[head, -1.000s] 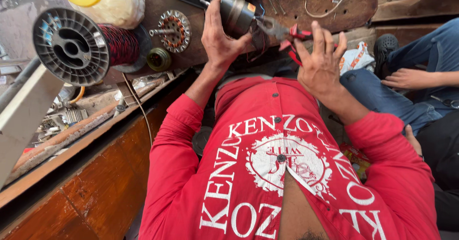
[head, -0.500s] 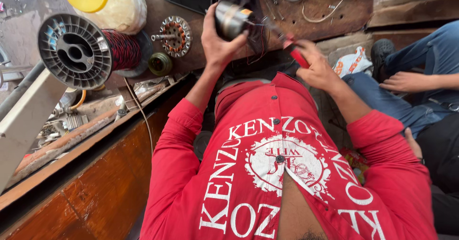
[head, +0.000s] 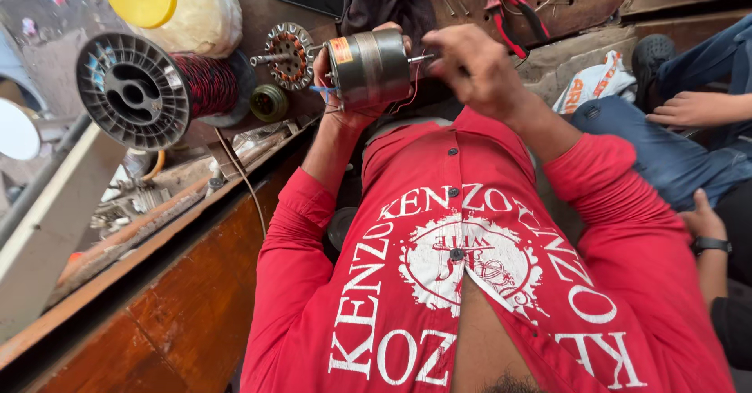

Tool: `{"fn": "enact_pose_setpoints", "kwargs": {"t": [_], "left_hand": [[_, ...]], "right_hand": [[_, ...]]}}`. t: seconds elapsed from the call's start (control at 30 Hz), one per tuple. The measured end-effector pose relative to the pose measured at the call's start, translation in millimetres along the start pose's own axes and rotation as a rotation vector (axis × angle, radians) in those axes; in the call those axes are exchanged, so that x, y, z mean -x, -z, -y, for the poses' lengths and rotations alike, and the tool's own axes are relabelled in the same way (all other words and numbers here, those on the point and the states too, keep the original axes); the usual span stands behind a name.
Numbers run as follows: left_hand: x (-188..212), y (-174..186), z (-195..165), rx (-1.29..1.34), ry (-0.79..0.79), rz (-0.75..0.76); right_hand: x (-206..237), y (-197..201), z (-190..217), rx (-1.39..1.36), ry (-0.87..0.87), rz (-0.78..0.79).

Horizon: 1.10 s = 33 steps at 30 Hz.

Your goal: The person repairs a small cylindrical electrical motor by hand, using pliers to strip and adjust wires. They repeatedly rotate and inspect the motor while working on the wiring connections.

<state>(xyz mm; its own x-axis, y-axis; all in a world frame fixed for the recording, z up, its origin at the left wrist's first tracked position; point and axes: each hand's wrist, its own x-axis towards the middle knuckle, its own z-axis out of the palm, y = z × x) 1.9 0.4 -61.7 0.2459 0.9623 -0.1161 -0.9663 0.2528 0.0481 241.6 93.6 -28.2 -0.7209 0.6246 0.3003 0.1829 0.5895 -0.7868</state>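
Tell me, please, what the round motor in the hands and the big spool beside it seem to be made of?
The motor, held by the left hand with the right hand at its shaft end, looks like dull grey metal: a smooth casing with a faint sheen. The spool seems grey moulded plastic, judging by its ribbed flange; the wire wound on it looks dark red, probably enamelled copper.

bright even daylight, soft shadows, wide-angle edge distortion, slight blur

wire spool (head: 157, 91) | yellow-lidded jar (head: 176, 5) | stator (head: 288, 55) | pliers (head: 513, 9)
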Motion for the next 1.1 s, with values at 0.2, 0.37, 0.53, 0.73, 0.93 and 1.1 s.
{"fn": "enact_pose_setpoints", "kwargs": {"t": [0.2,0.37,0.53,0.73,0.93,1.1], "left_hand": [[-1.3,-12.2,3.4,0.003,0.055,0.017],[1.7,-12.0,10.5,0.012,0.084,0.016],[1.3,-9.4,11.5,0.022,0.104,0.015],[4.4,-11.9,15.4,0.016,0.137,0.006],[3.9,-12.6,15.1,0.024,0.155,0.007],[0.6,-11.4,16.8,0.014,0.155,0.022]], "right_hand": [[-30.9,12.7,37.9,0.165,0.186,0.064],[-20.1,14.8,39.3,0.175,0.228,0.057],[-12.5,11.4,35.9,0.094,0.107,0.115],[-9.1,19.8,28.3,-0.270,-0.301,0.315],[-4.3,12.7,34.7,0.085,0.045,0.164],[-3.7,14.5,39.1,0.290,0.324,-0.024]]}}
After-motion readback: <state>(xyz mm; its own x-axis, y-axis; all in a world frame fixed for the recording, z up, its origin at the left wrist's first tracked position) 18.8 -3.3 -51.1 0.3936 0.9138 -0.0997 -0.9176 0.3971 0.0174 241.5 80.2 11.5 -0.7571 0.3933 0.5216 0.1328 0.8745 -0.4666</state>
